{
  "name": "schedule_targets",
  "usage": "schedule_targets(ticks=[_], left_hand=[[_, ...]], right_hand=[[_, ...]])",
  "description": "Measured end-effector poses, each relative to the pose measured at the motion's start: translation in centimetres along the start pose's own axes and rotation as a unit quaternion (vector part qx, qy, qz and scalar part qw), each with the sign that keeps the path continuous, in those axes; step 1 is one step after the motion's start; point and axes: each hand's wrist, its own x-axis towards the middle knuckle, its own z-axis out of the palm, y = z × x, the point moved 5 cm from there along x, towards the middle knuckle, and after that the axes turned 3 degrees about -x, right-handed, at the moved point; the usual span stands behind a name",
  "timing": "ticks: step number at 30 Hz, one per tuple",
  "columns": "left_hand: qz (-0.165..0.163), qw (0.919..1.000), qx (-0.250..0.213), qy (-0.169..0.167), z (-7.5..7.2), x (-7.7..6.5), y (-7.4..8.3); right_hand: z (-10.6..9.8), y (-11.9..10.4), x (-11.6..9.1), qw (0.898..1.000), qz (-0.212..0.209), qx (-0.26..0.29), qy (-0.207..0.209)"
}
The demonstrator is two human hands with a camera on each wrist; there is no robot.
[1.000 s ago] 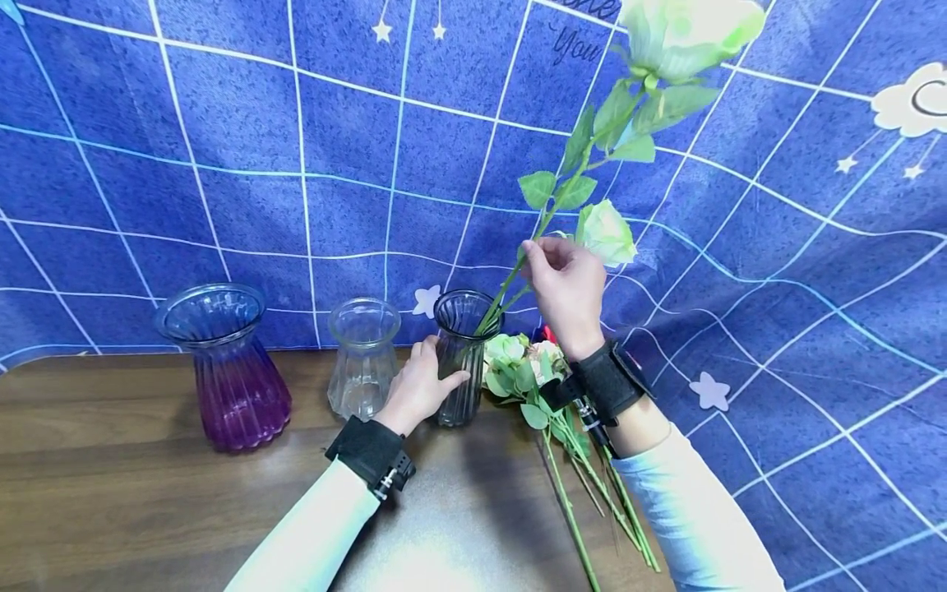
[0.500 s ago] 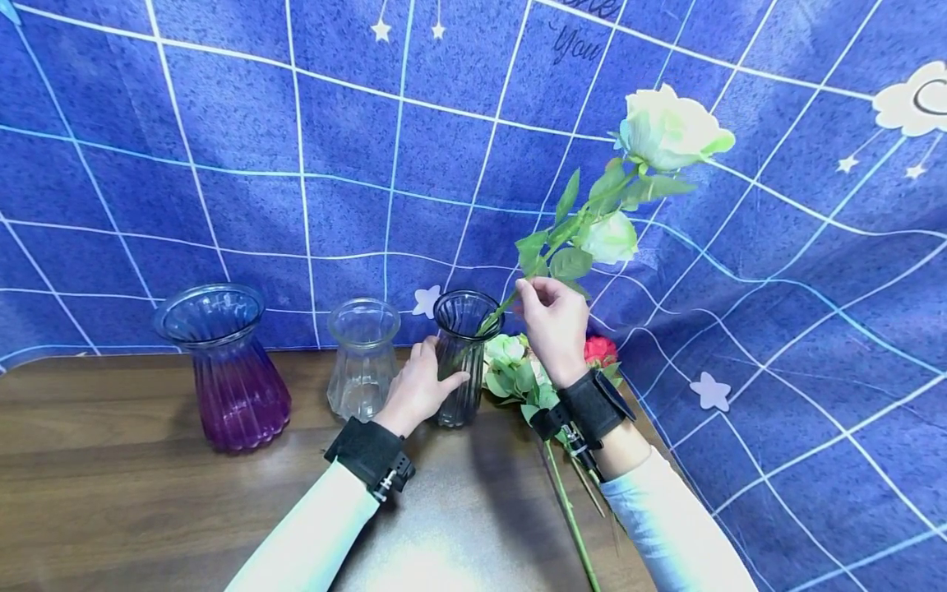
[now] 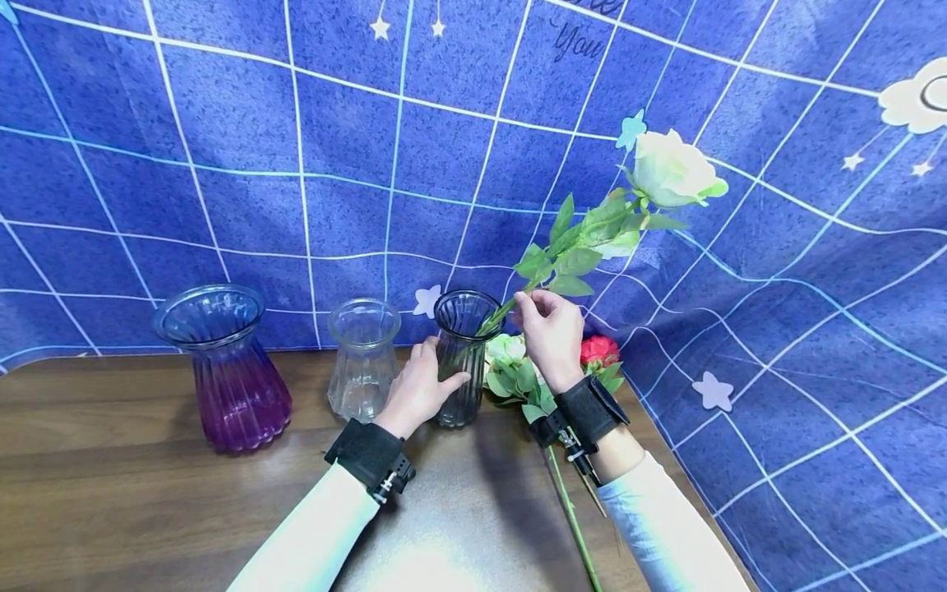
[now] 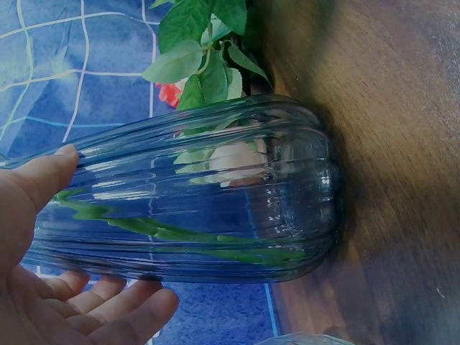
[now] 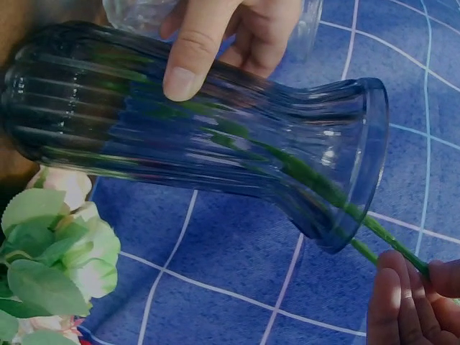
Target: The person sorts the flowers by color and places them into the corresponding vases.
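My left hand (image 3: 422,386) grips the body of a smoky grey glass vase (image 3: 462,399), thumb on one side and fingers on the other, as the left wrist view shows. The vase stands upright on the table. Above its rim, my right hand (image 3: 555,337) pinches the stem of a tall white rose (image 3: 675,170) between thumb and fingers. The rose leans right. In the left wrist view, a green stem (image 4: 165,231) reaches down inside the vase near its bottom. A second white rose (image 3: 620,245) leans the same way, mostly hidden behind leaves; two stems pass the rim.
Left of the hands stand a clear glass vase (image 3: 362,374) and a larger blue-purple vase (image 3: 240,395). Several loose flowers lie right of the grey vase, including a red one (image 3: 599,351) and a pale green one (image 3: 506,349). A blue patterned cloth (image 3: 355,123) hangs behind the wooden table (image 3: 111,493).
My right hand has moved down toward the vase rim, and the tall rose has sunk with it, its stem deeper in the vase. The left hand and vase have stayed put.
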Motion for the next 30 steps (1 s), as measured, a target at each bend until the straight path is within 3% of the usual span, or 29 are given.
schedule_targets(ticks=[11,30], left_hand=[[0.003,0.9998,-0.010,0.015,0.1,-0.2,-0.1],[0.004,0.9999,-0.011,0.010,0.2,0.0,-0.1]], right_hand=[[0.6,0.9,0.5,0.999,0.013,-0.034,0.005],[1.4,1.5,1.5,0.998,0.045,0.020,-0.029]])
